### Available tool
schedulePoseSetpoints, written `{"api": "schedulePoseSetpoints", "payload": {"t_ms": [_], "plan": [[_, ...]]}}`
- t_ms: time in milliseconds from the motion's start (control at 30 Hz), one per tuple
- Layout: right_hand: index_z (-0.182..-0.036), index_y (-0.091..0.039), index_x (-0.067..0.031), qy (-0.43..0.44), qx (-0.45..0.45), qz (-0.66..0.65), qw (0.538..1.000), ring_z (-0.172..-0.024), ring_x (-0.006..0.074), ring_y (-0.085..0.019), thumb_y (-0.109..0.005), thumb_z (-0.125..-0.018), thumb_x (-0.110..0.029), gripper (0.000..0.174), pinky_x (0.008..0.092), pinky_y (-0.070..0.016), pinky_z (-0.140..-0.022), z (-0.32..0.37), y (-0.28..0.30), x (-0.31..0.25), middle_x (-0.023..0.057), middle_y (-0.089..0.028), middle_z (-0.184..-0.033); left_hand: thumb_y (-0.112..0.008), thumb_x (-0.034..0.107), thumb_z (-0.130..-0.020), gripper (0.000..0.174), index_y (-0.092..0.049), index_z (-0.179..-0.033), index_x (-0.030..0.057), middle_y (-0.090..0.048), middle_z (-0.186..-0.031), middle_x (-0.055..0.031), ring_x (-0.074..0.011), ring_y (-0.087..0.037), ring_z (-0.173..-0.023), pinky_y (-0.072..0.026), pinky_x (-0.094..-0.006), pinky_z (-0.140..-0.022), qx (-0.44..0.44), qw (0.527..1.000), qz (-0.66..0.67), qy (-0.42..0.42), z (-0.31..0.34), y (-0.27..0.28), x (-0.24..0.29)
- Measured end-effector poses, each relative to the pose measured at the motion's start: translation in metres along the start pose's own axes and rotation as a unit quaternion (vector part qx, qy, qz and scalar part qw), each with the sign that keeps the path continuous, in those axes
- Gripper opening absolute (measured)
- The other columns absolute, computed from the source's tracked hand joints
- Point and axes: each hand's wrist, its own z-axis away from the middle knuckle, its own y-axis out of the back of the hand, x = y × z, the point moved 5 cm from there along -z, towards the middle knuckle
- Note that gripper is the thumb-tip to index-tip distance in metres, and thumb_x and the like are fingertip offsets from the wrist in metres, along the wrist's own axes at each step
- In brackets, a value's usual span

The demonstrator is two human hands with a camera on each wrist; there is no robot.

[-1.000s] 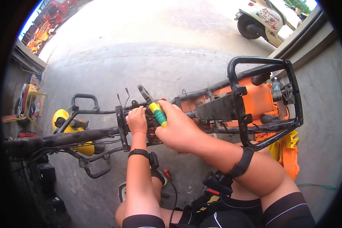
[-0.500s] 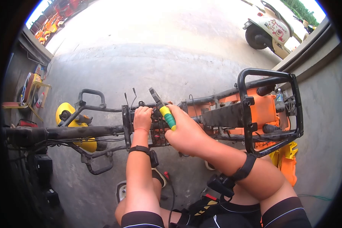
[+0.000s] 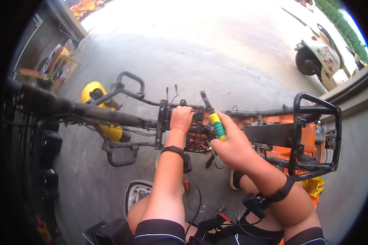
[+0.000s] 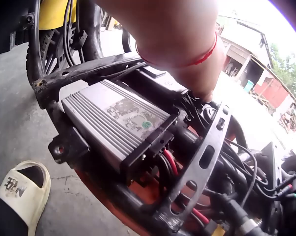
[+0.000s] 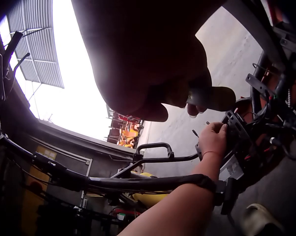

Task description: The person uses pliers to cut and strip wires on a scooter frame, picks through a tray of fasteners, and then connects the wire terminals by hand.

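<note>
In the head view, my right hand (image 3: 235, 143) grips pliers (image 3: 217, 127) with a yellow and green handle and a dark metal head that points up and away from me. They are held just above the black vehicle frame (image 3: 161, 124). My left hand (image 3: 181, 118) is down at the frame beside a crossbar, its fingers bent in among the wiring. In the left wrist view its fingertips reach black cables (image 4: 197, 110), and I cannot tell whether they pinch one. Next to that hand, a silver finned box (image 4: 118, 118) is seated in the frame.
Red and black wires (image 3: 198, 143) run through the frame near my hands. A black rear rack (image 3: 337, 141) and orange body panels (image 3: 308, 136) stand at the right. A yellow fender (image 3: 93, 92) is at the left, a chair (image 3: 55, 67) beyond it. A scooter (image 3: 327, 57) is parked outside.
The head view has turned, so the frame appears farther right and tilted. The pliers have drawn a little away from the left hand. The left hand stays at the crossbar.
</note>
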Motion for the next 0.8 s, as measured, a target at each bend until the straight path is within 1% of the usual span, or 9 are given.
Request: {"api": "schedulePoseSetpoints", "payload": {"t_ms": [67,200,433,533,567,600,700,767,800], "plan": [[-0.14,-0.041,-0.0002,-0.039,-0.011,-0.024,0.999,-0.118,0.0434,-0.055,-0.058,-0.08,-0.006,0.063,0.0439,-0.0447,-0.099,0.002,0.0,0.0,0.0296,-0.051,-0.13,-0.07,0.023,-0.085,0.012,-0.073,-0.091,0.0125,-0.071,-0.089,-0.0045,-0.0278,-0.063,-0.089,-0.0476,-0.0418,-0.081,0.014,1.0,-0.012,0.022,0.004,-0.004,0.0],[-0.14,-0.041,0.0013,-0.019,-0.007,-0.005,1.0,-0.116,0.041,-0.056,-0.057,-0.08,-0.005,0.063,0.0431,-0.0458,-0.097,-0.002,-0.003,0.005,0.0288,-0.052,-0.128,-0.07,0.026,-0.086,0.014,-0.074,-0.092,0.0131,-0.071,-0.09,-0.0023,-0.0258,-0.063,-0.09,-0.047,-0.0411,-0.082,0.074,0.997,-0.003,0.037,0.013,-0.005,-0.001],[-0.136,-0.043,0.0013,-0.011,0.022,-0.03,0.999,-0.115,0.0438,-0.054,-0.057,-0.08,-0.005,0.059,0.0457,-0.0443,-0.098,-0.008,0.006,0.001,0.0291,-0.055,-0.121,-0.072,0.022,-0.084,0.016,-0.076,-0.093,0.0088,-0.071,-0.093,-0.0069,-0.0289,-0.063,-0.09,-0.0487,-0.0409,-0.084,0.085,0.994,0.054,0.039,0.012,-0.007,-0.006],[-0.134,-0.043,0.0016,-0.004,0.03,-0.026,0.999,-0.114,0.0455,-0.053,-0.057,-0.08,-0.006,0.056,0.0472,-0.044,-0.097,-0.01,0.007,0.004,0.0299,-0.055,-0.119,-0.073,0.021,-0.084,0.014,-0.075,-0.092,0.0099,-0.068,-0.091,-0.0052,-0.0282,-0.061,-0.09,-0.0479,-0.0412,-0.083,0.074,0.994,0.06,0.048,0.01,-0.008,-0.009],[-0.133,-0.043,0.002,-0.004,0.033,-0.023,0.999,-0.114,0.046,-0.053,-0.058,-0.08,-0.007,0.056,0.0478,-0.0439,-0.098,-0.01,0.007,0.007,0.0301,-0.055,-0.118,-0.073,0.02,-0.084,0.014,-0.076,-0.09,0.0081,-0.069,-0.09,-0.0093,-0.0315,-0.062,-0.088,-0.0494,-0.0418,-0.083,0.084,0.993,0.07,0.051,0.009,-0.006,-0.007],[-0.145,-0.038,-0.0013,0.011,0.033,0.021,0.999,-0.103,0.0266,-0.059,-0.059,-0.08,-0.006,0.068,0.0361,-0.0488,-0.09,-0.011,0.006,0.011,0.0157,-0.058,-0.113,-0.073,0.017,-0.083,0.012,-0.075,-0.09,0.009,-0.068,-0.089,-0.0089,-0.0313,-0.062,-0.088,-0.0489,-0.042,-0.082,0.083,0.993,0.072,0.046,0.01,-0.012,-0.011],[-0.142,-0.039,-0.0006,0.005,0.02,0.0,1.0,-0.112,0.0329,-0.057,-0.058,-0.079,-0.006,0.066,0.0417,-0.0468,-0.096,-0.011,0.003,0.01,0.0223,-0.056,-0.118,-0.072,0.011,-0.081,0.008,-0.074,-0.089,0.0095,-0.068,-0.087,-0.0097,-0.0319,-0.062,-0.088,-0.0488,-0.0423,-0.083,0.07,0.994,0.073,0.047,0.006,-0.014,-0.009],[-0.142,-0.038,-0.0005,0.041,0.053,0.019,0.998,-0.119,0.0388,-0.053,-0.058,-0.08,-0.007,0.066,0.0441,-0.0438,-0.101,-0.009,0.0,0.011,0.0267,-0.054,-0.123,-0.073,0.009,-0.078,0.007,-0.073,-0.086,0.0094,-0.069,-0.087,-0.0099,-0.0314,-0.062,-0.089,-0.049,-0.0422,-0.084,0.044,0.994,0.061,0.08,0.002,0.0,0.003],[-0.143,-0.037,-0.0007,0.011,0.03,0.008,0.999,-0.122,0.0426,-0.05,-0.058,-0.08,-0.008,0.067,0.0445,-0.0418,-0.103,-0.009,0.0,0.01,0.0288,-0.052,-0.127,-0.074,0.008,-0.078,0.008,-0.073,-0.085,0.0095,-0.069,-0.087,-0.0093,-0.0307,-0.063,-0.089,-0.0491,-0.0419,-0.084,0.042,0.992,0.073,0.096,0.002,0.001,0.005]]}}
